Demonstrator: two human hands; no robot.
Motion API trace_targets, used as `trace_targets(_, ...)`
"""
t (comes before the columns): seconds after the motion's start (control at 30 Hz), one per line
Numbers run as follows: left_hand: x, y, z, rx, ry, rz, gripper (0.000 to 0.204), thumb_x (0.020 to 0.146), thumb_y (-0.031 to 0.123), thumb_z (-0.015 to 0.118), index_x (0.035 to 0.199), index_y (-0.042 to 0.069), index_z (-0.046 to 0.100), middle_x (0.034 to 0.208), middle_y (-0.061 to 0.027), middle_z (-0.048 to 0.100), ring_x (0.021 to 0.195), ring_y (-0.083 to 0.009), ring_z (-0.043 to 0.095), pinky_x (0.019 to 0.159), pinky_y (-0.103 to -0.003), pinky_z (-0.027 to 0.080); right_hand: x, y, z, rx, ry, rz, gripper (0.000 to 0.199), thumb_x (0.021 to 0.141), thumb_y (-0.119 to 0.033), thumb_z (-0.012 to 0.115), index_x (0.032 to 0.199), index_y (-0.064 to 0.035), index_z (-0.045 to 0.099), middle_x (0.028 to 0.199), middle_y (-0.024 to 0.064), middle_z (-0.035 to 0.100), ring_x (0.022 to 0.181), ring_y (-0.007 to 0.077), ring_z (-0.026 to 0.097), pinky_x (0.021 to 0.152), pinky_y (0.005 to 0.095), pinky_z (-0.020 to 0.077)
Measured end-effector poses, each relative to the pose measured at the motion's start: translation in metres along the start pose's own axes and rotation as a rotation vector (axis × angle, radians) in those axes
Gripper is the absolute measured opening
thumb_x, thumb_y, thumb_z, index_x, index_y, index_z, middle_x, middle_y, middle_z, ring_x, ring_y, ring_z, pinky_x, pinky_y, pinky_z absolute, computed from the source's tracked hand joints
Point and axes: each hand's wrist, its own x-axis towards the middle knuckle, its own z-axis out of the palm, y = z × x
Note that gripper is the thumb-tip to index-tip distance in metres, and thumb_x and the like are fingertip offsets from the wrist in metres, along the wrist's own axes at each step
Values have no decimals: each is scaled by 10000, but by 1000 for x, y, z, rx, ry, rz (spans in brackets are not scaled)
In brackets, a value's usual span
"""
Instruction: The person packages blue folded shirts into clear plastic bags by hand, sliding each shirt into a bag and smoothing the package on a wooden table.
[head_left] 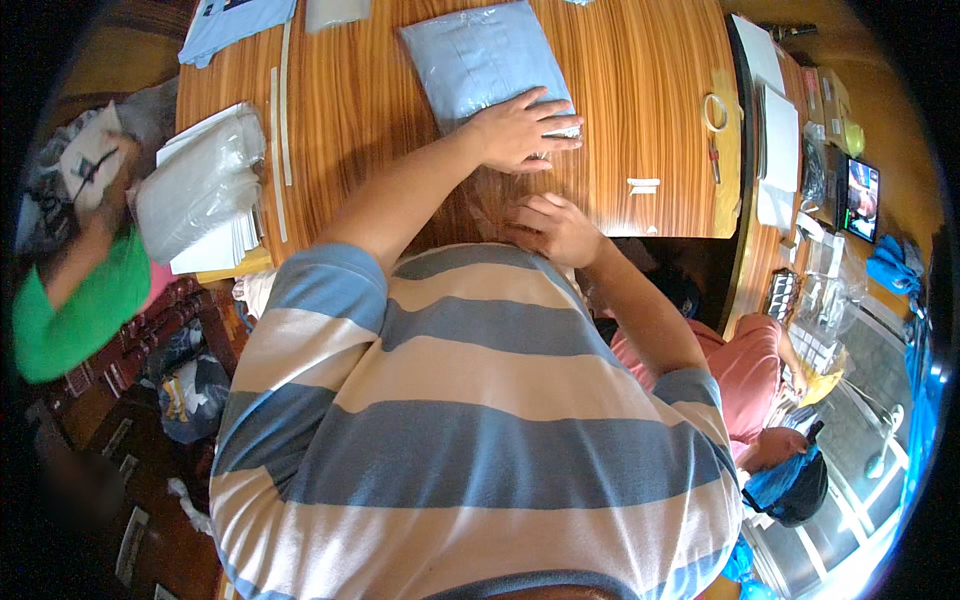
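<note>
A folded light-blue shirt [490,60] lies in a clear plastic bag on the wood-grain table [630,90]. My left hand [525,130] rests flat on its near right part, fingers spread and pointing right. Closer to me, the clear loose end of the bag [487,205] reaches toward the table's near edge. There my right hand [555,230] has its fingers curled and pressed together on the plastic; its fingertips are partly hidden.
A stack of clear plastic bags [200,175] lies at the table's left edge. Another light-blue garment [235,30] is at the far left. Scissors [714,160] and a tape roll [715,112] lie at right. People sit on both sides, one in a green sleeve [85,310].
</note>
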Motion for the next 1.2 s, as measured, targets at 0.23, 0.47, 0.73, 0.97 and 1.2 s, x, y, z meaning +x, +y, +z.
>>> trace_targets(0.23,-26,8,17,3,215,66,726,999,429,638,1613,129,394,1710,-32,321,1594,-246,237,1306,-512,177,-46,22,-13,-45,23,360,692,763,-388,852,1352,-92,643,1467,106,575,1378,327,520,1116,480,431)
trace_targets(0.47,-178,100,-27,-157,-71,-272,562,1018,297,561,1553,151,469,1681,-45,381,1550,-271,351,1282,-523,246,-95,8,12,-101,52,342,621,849,-230,768,1440,-111,619,1564,32,542,1475,268,468,1192,470,384)
trace_targets(0.73,-207,129,-16,-269,-7,-358,487,1005,190,619,1486,148,548,1576,-67,514,1514,-264,412,1259,-519,300,-94,-14,31,82,266,446,247,835,-101,779,1083,-96,772,1289,35,732,1245,268,662,1034,431,530)
trace_targets(0.97,-160,91,-48,-1053,597,-925,239,1088,148,561,1190,-11,707,1128,-161,765,1064,-270,733,989,-371,548,-12,14,24,414,912,911,128,940,-23,750,1058,-23,700,1010,108,746,936,216,699,843,341,551)
trace_targets(1.2,-113,34,-6,-1371,808,-1429,446,1145,333,452,946,-11,656,860,-115,737,650,-162,675,618,-312,543,40,55,39,922,1145,1068,361,985,-152,761,1266,21,617,924,60,769,839,105,674,800,271,541)
